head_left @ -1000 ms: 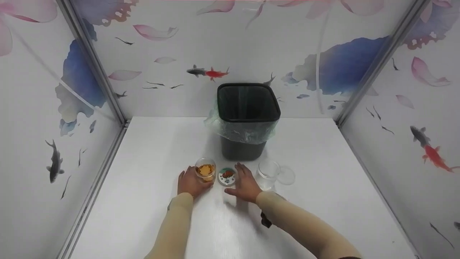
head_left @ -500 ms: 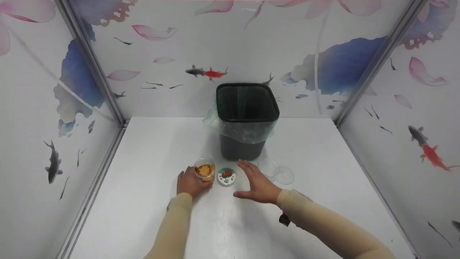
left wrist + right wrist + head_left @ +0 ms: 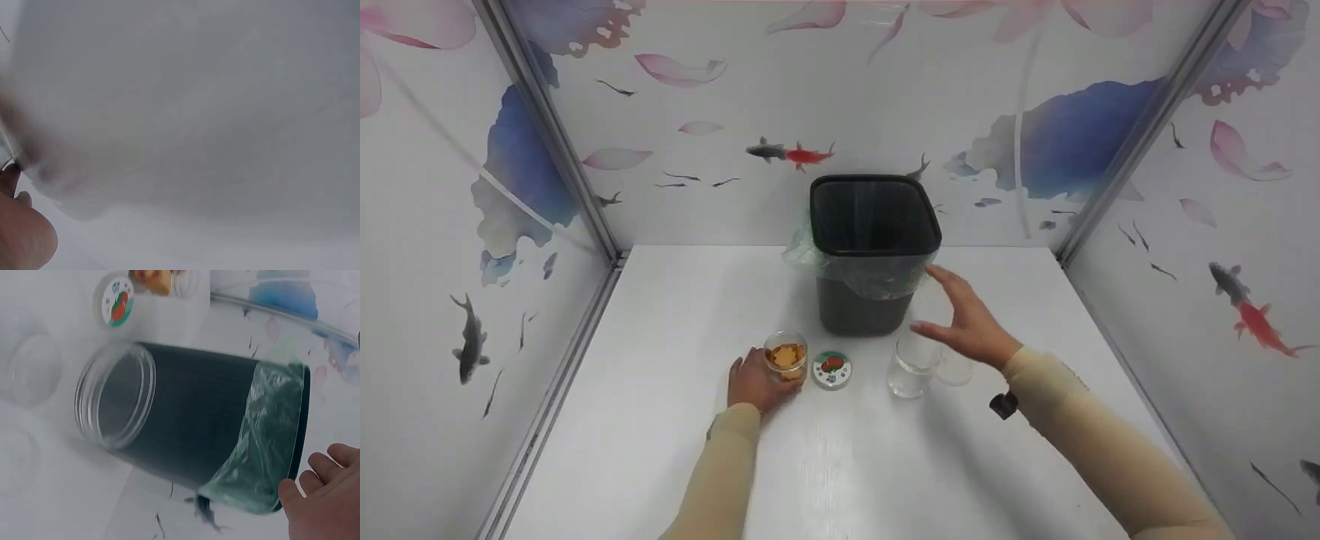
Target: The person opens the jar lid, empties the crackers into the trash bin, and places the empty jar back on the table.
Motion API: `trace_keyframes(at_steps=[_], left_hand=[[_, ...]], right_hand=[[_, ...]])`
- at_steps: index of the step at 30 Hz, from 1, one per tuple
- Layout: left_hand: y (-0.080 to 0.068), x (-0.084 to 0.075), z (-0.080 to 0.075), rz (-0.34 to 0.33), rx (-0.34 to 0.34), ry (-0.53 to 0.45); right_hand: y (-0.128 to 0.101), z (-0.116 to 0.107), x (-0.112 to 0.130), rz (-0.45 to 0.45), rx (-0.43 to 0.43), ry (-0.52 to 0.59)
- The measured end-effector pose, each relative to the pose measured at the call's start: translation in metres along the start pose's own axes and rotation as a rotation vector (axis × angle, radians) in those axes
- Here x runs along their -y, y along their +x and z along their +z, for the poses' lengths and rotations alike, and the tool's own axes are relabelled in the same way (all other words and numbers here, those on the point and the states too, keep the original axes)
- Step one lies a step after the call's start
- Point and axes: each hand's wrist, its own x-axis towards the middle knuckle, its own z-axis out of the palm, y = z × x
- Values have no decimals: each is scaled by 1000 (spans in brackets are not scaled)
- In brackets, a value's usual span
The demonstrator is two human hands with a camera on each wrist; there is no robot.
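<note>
My left hand [image 3: 754,382] holds a clear jar [image 3: 786,352] of orange-brown snack pieces, its fingers and thumb round the lower side. In the left wrist view only part of that hand [image 3: 25,239] shows, at the lower left edge. A round lid [image 3: 832,370] with a tomato-like red picture lies just right of that jar. Farther right an open clear jar [image 3: 911,379] stands upright, with nothing seen inside. Above and behind it my right hand [image 3: 971,322] is raised, fingers spread and holding nothing. In the right wrist view this hand [image 3: 326,500] appears near the bin's rim.
A dark bin [image 3: 862,307] with a pale green plastic liner [image 3: 877,277] stands behind the jars on the white table [image 3: 697,300]. A clear round lid [image 3: 957,369] lies right of the open jar. Printed walls enclose the table at the back and sides.
My right hand has moved from beside the printed lid, rightward and up, past the open jar. The left hand stays on the snack jar.
</note>
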Motion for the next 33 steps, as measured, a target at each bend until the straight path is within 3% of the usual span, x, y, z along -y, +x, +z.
trace_keyframes(at_steps=[6,13,27,33], left_hand=[[-1,-1,-1,-19,13,-8],[-1,-1,0,-33,7,-20],[3,0,-2,-4,-16,1],[1,-1,-2,-29,16,-8]], right_hand=[[19,-32,-32,144,-22,-31],[43,-48,-57,218,-2,-80],[78,-60,-65,277,48,-121],[86,-56,-64,278,70,-160]])
